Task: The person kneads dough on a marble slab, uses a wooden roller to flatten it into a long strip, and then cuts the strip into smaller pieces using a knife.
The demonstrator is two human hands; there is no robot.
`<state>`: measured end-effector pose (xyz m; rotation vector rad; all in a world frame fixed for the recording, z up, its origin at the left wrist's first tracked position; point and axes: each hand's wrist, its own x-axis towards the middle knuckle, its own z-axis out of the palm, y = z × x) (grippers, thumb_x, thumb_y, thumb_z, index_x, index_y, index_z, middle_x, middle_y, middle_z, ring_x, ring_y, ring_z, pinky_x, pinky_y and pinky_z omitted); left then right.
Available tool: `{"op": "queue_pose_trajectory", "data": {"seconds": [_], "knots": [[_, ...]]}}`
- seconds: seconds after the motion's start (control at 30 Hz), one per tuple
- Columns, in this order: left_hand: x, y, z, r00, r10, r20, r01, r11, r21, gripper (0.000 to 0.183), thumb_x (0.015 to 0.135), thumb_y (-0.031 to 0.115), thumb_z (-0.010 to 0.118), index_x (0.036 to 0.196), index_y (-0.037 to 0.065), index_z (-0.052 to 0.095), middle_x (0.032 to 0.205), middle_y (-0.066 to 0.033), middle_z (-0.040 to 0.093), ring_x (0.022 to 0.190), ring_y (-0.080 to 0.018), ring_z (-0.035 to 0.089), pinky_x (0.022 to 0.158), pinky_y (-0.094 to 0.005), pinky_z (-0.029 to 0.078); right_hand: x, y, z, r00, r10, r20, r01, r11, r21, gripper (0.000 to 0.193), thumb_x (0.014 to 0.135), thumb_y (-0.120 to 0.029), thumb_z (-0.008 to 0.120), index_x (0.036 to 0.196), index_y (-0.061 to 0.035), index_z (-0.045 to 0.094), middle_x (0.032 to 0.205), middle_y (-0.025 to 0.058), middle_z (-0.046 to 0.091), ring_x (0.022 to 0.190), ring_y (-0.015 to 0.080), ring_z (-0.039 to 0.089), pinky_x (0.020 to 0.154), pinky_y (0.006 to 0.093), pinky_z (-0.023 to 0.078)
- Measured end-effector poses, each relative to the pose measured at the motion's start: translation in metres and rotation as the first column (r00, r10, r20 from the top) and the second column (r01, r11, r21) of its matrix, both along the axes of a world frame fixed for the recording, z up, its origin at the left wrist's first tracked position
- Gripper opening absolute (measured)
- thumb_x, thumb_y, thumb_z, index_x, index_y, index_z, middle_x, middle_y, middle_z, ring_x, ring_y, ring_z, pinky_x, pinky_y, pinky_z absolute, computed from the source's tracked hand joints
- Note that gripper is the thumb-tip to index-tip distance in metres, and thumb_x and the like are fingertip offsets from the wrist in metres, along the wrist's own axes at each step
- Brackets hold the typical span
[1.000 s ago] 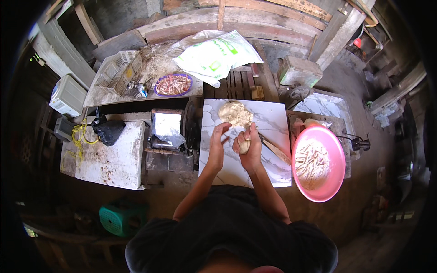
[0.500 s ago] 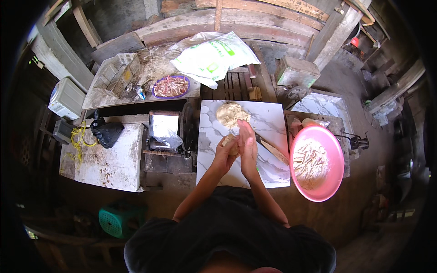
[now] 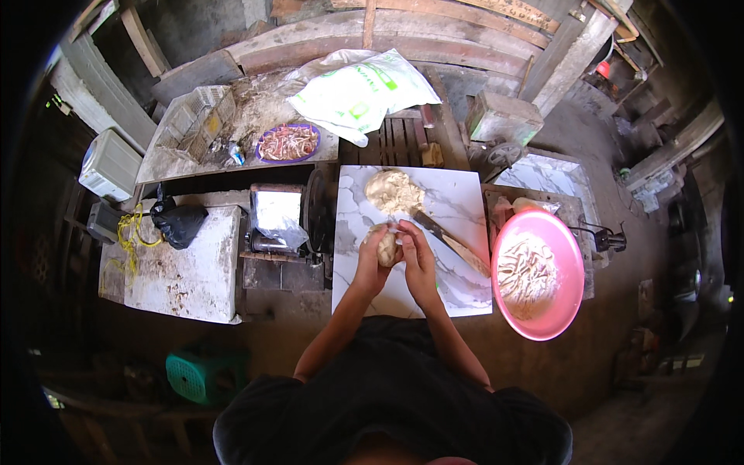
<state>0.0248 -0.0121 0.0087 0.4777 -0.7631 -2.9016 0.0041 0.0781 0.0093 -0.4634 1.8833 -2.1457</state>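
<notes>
A small lump of dough [image 3: 387, 249] sits between my hands above the marble-patterned board. My left hand [image 3: 370, 262] cups it from the left, its fingers wrapped round it. On the other side, my right hand [image 3: 419, 270] has bent fingers pressing against the lump's upper right; its palm is hidden. Just beyond lies a larger mass of pale dough [image 3: 394, 191] on the board [image 3: 353, 225]. A long, narrow knife-like tool [image 3: 453, 245], dark at the far end and wood-coloured at the near end, rests slantwise to the right of my hands.
At right stands a pink basin [image 3: 575, 271] holding floury dough strips. A roller machine [image 3: 279, 221] with a wheel is left of the board. Farther back are a purple-rimmed tray [image 3: 288, 160] of reddish-white strips, a plastic crate [image 3: 190, 124] and a white sack [image 3: 364, 93].
My right hand has come down from the larger dough, its straight fingers now bent against the small lump. The lump shows more fully in my left hand, and the tool's dark end is uncovered.
</notes>
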Motion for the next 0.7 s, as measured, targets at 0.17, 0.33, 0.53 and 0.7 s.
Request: {"op": "queue_pose_trajectory", "data": {"seconds": [0.17,0.33,0.53,0.7], "knots": [[0.005,-0.004,-0.005,0.989,0.138,0.057,-0.139,0.99,0.007,0.024,0.083,0.034,0.05,0.094,0.013,0.045,0.089,-0.0014,0.051,0.075,-0.0124,0.05,0.055,-0.023,0.04,-0.005,0.006,-0.021,0.991,0.002,-0.137,0.013,0.993,0.114,0.029,0.088,-0.016,0.042,0.114,-0.003,0.045,0.111,0.0087,0.048,0.097,0.0161,0.045,0.078,0.0262,0.039],[0.013,-0.019,-0.03,0.996,0.094,0.001,-0.092,0.981,0.169,0.037,0.077,0.051,0.05,0.071,0.015,0.045,0.066,0.001,0.047,0.042,-0.0119,0.041,0.038,-0.0219,0.031,0.004,0.008,-0.021,0.988,-0.002,-0.155,0.026,0.987,0.157,0.028,0.088,-0.015,0.043,0.113,-0.0038,0.045,0.111,0.0087,0.048,0.098,0.0182,0.046,0.079,0.0276,0.04],[0.014,-0.018,-0.038,0.999,-0.032,-0.033,0.035,0.992,0.122,0.035,0.085,0.041,0.04,0.063,0.014,0.042,0.058,0.0002,0.045,0.036,-0.0147,0.037,0.036,-0.0244,0.031,0.016,0.005,-0.042,0.992,0.122,-0.043,-0.114,0.98,0.163,0.028,0.088,-0.014,0.042,0.113,-0.0025,0.045,0.109,0.0111,0.05,0.096,0.0186,0.049,0.078,0.0294,0.041],[0.015,-0.017,-0.053,0.977,-0.2,-0.067,0.207,0.972,0.113,0.045,0.088,0.044,0.029,0.108,0.007,0.045,0.1,-0.0065,0.052,0.095,-0.0187,0.049,0.085,-0.0304,0.038,0.017,0.003,-0.024,0.906,0.153,-0.394,-0.022,0.948,0.319,0.034,0.083,-0.017,0.05,0.114,-0.0046,0.045,0.118,0.0133,0.043,0.109,0.0265,0.041,0.091,0.0364,0.032]]}}
